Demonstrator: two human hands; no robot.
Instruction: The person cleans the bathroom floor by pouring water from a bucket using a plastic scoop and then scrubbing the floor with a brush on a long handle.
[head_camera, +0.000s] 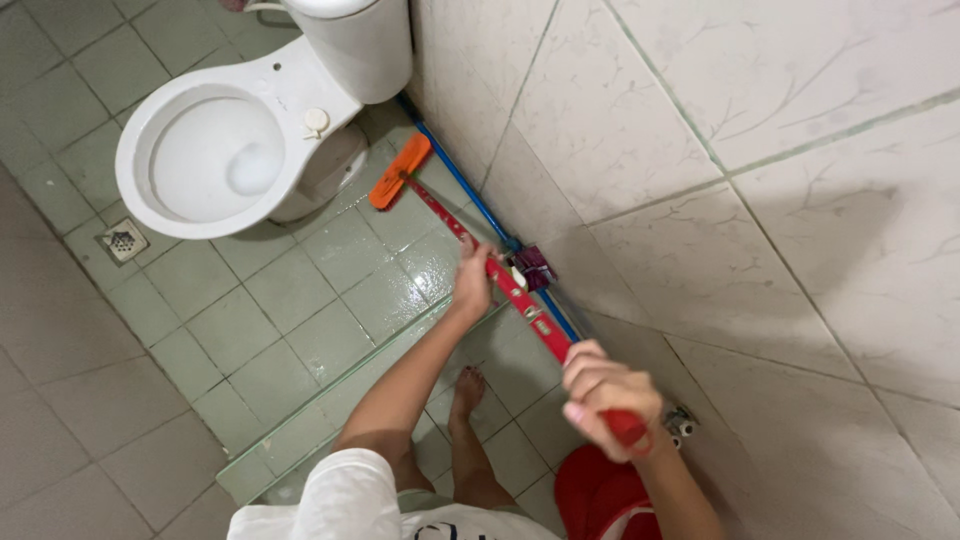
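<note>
A floor drain (123, 241) sits in the green floor tiles (250, 320) at far left, beside the white toilet (215, 150). The orange brush head (400, 171) rests on the floor just right of the toilet base. Its red handle (520, 300) runs diagonally down to the right, parallel to a blue pipe (470, 195) along the wall base. The left hand (473, 283) grips the handle mid-length, fingers wrapped around it. A small purple packet (535, 268) lies just beside this hand, against the wall. The right hand (603, 398) clamps the handle's top end, fingers curled tight. A red bucket (595, 495) stands below it.
</note>
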